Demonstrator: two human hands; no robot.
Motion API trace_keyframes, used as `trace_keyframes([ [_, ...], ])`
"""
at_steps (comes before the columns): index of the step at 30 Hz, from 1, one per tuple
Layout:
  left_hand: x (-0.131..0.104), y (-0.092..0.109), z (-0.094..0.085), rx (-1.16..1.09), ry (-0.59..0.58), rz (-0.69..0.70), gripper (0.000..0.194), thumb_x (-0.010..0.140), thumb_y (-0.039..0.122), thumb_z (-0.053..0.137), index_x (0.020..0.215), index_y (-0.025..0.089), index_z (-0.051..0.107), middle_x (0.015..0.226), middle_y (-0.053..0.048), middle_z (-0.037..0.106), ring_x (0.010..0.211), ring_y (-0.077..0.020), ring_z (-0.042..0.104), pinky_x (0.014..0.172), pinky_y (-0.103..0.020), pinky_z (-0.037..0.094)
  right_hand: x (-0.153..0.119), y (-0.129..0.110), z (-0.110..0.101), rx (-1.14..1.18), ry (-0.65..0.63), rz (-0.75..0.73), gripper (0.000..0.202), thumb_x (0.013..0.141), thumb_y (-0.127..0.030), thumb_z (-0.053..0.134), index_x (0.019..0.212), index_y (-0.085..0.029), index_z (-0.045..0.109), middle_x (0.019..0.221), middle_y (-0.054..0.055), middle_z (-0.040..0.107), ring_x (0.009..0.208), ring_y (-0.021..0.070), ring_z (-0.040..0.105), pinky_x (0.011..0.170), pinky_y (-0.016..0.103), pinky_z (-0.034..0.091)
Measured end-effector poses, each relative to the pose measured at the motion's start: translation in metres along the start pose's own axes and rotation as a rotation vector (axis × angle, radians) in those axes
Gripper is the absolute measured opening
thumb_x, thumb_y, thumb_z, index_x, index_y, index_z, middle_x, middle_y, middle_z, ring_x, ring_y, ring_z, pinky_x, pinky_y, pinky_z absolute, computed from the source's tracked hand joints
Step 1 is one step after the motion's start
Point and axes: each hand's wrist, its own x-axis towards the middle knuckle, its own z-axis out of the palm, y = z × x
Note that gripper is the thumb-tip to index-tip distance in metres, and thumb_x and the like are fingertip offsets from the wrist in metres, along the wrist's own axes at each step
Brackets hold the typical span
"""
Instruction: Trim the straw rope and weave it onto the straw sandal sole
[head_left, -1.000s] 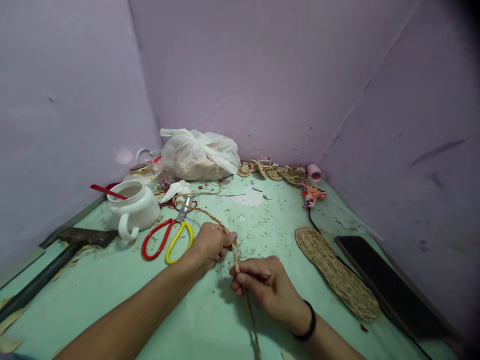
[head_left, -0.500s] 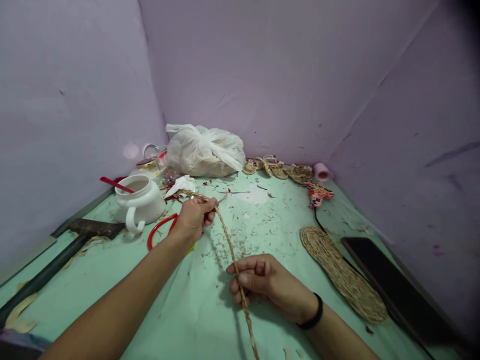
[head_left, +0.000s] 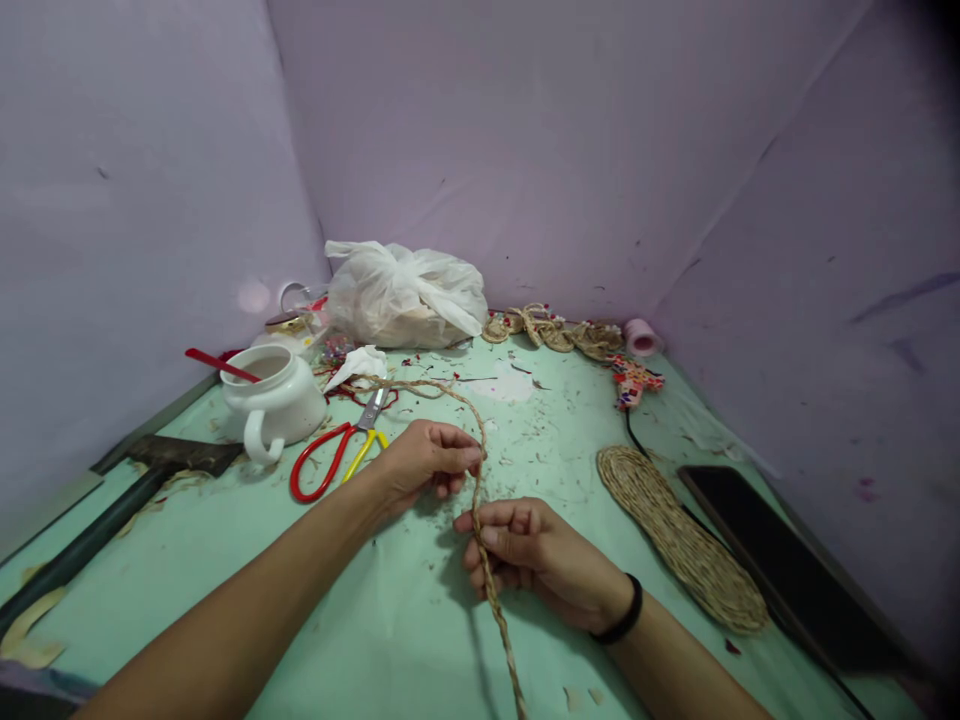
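Observation:
A long braided straw cord [head_left: 501,622] runs from the near edge of the view up through both hands and trails off to the back left. My left hand [head_left: 431,462] pinches it between thumb and fingers. Just below, my right hand [head_left: 517,550], with a black band on its wrist, has its thumb and fingers closed around the same cord. Scissors [head_left: 358,432] with one red and one yellow handle lie left of my left hand, partly covered by it. To the right of my right hand rests a woven straw sole [head_left: 679,540].
At the left stand a white pot [head_left: 289,395] with a red stick in it and a hammer [head_left: 161,470]. A tied plastic bag [head_left: 409,300], small straw sandals [head_left: 559,332] and a pink spool [head_left: 641,338] line the back. A dark phone-like slab [head_left: 780,560] lies right; scraps dot the green surface.
My left hand has slid along the cord toward my right hand, moving right and nearer, so the scissors show more fully. My right hand has stayed in nearly the same place.

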Motion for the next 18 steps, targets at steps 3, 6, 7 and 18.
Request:
trace_keyframes([
  [3, 0.0, -0.001, 0.0, 0.017, 0.006, 0.012, 0.02, 0.055, 0.027, 0.069, 0.06, 0.013, 0.057, 0.043, 0.004, 0.049, 0.036, -0.0047, 0.041, 0.033, -0.015, 0.026, -0.001, -0.001, 0.002, 0.005, -0.016, 0.012, 0.027, 0.067, -0.028, 0.069, 0.085, -0.009, 0.064, 0.067, 0.006, 0.065, 0.054, 0.0106, 0.06, 0.056, 0.025, 0.047],
  [6, 0.003, -0.002, 0.001, 0.037, 0.128, 0.088, 0.022, 0.055, 0.03, 0.068, 0.058, 0.014, 0.052, 0.041, 0.005, 0.045, 0.034, -0.0045, 0.038, 0.033, -0.016, 0.025, -0.003, -0.001, 0.005, 0.007, -0.042, 0.058, 0.03, 0.063, -0.027, 0.072, 0.085, -0.008, 0.063, 0.065, 0.006, 0.065, 0.052, 0.0117, 0.06, 0.054, 0.026, 0.048],
  [7, 0.005, -0.002, 0.0, 0.049, 0.175, 0.112, 0.022, 0.056, 0.031, 0.067, 0.058, 0.015, 0.051, 0.041, 0.006, 0.045, 0.034, -0.0047, 0.038, 0.033, -0.016, 0.025, -0.003, -0.001, 0.006, 0.007, -0.043, 0.061, 0.03, 0.062, -0.026, 0.073, 0.083, -0.008, 0.064, 0.063, 0.006, 0.064, 0.051, 0.0118, 0.06, 0.053, 0.026, 0.047],
  [18, -0.023, 0.028, -0.057, 1.335, 0.68, -0.045, 0.019, 0.054, 0.035, 0.062, 0.053, 0.02, 0.051, 0.054, -0.007, 0.055, 0.061, -0.0267, 0.055, 0.048, -0.026, 0.026, 0.001, -0.008, 0.002, -0.063, 0.278, -0.16, 0.029, 0.063, -0.028, 0.07, 0.085, -0.011, 0.065, 0.057, 0.0, 0.06, 0.038, 0.0029, 0.044, 0.032, 0.012, 0.03],
])
